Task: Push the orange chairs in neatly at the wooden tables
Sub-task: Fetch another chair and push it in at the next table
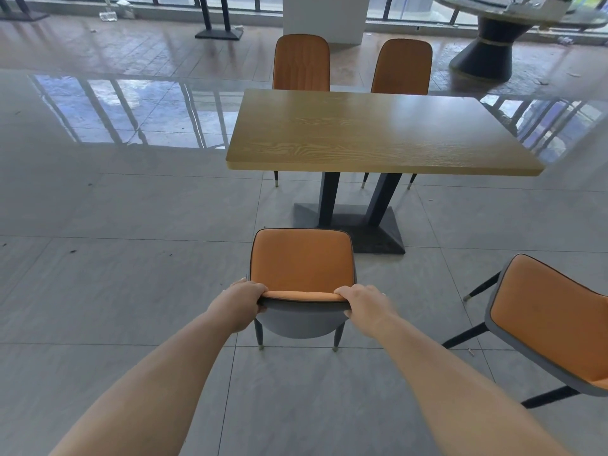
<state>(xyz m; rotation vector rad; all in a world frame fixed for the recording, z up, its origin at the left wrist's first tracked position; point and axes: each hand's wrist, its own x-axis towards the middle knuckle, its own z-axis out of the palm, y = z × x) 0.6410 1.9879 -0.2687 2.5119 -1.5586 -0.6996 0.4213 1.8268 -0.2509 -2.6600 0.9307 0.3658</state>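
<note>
An orange chair with a grey shell stands on the tiled floor in front of me, facing a rectangular wooden table. Its seat lies short of the table's near edge, just before the black base. My left hand grips the left end of the backrest's top edge. My right hand grips the right end. A second orange chair stands at the lower right, turned at an angle and away from the table. Two more orange chairs sit against the table's far side.
A round dark pedestal table stands at the back right. A white pillar rises behind the far chairs. Another black table base sits at the back left by the windows. Glossy grey floor stretches out to the left.
</note>
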